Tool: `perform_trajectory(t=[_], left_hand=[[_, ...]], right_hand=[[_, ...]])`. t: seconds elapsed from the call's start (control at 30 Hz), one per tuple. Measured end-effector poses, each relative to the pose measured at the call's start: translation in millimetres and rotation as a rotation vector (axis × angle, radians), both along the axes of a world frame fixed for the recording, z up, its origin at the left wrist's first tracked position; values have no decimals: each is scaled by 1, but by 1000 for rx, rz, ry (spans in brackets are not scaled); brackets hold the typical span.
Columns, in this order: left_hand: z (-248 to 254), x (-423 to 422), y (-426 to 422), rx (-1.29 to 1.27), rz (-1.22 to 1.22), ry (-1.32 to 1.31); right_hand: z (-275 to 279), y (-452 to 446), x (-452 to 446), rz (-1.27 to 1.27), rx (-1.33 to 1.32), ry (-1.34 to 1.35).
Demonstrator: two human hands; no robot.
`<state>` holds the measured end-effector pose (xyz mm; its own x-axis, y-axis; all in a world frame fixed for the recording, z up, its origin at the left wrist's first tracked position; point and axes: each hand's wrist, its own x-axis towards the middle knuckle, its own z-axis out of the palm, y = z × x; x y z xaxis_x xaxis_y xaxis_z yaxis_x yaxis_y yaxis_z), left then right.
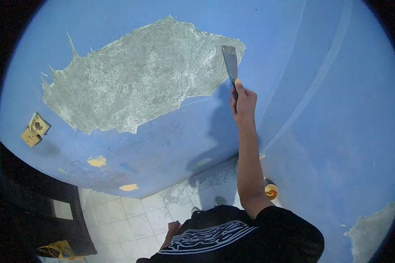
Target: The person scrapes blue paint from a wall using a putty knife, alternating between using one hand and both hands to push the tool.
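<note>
My right hand (243, 101) is wrapped round the dark handle of a scraper (231, 61), its arm stretched up to the wall. The wide metal blade lies at the right end of a large bare grey patch (140, 79), where the blue paint (197, 131) is gone. Ragged, pale paint edges border this patch. Low beside my body, my left hand (174, 226) looks closed, its fingers curled. Whatever it may hold is too small to make out.
Wall sockets (36, 128) stick out at the left. Grey flakes (169, 198) litter the white floor tiles (118, 223) along the wall's foot. A round container (271, 191) stands near my right elbow. Dark furniture (35, 210) and a yellow bag (59, 250) are at lower left.
</note>
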<state>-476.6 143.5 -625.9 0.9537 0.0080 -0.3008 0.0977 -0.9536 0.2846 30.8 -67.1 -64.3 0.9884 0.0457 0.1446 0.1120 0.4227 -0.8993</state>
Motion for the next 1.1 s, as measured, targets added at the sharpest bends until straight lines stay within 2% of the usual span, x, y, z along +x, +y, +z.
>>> perform_trajectory(t=[0.07, 0.27, 0.37, 0.47, 0.53, 0.57, 0.6, 0.67, 0.7, 0.8, 0.83, 0.93, 1.0, 1.03, 1.07, 1.1], left_hand=[[1, -3, 1, 5, -7, 9], [11, -6, 1, 33, -68, 38], [12, -8, 2, 72, -105, 34], [12, -8, 2, 87, -148, 73], [4, -22, 7, 94, -164, 92], [22, 1, 14, 34, 38, 185], [27, 12, 13, 32, 41, 174], [37, 9, 9, -952, 670, 15], [44, 12, 9, -952, 669, 14], [48, 21, 2, -950, 1054, 212], [47, 23, 2, -953, 1054, 215], [6, 1, 16, 57, -37, -21], [24, -13, 3, 42, -14, -9], [30, -4, 1, 34, 10, -20], [-1, -6, 5, 26, 76, 77], [8, -8, 0, 71, 17, 74]], right_hand=[[23, 8, 12, 9, -106, 75], [-2, -9, 12, -85, 102, -1], [-23, -11, -2, -84, 3, -1], [16, 16, 8, -27, -37, -11], [6, 26, 19, -31, 18, -23], [6, 28, 25, -34, 73, -56], [13, 23, 26, -32, 71, -66], [19, 5, 12, -140, 179, 53], [11, 1, 6, -140, 179, 52], [-8, -4, -6, -111, 142, 70], [-12, 2, -8, -85, 83, 54], [9, 27, 4, -3, 47, 68], [10, 31, 7, 53, 63, 85], [5, 30, 8, -14, 70, 45], [5, 29, 9, -75, 74, 2], [3, 20, 5, -69, 70, -1]])
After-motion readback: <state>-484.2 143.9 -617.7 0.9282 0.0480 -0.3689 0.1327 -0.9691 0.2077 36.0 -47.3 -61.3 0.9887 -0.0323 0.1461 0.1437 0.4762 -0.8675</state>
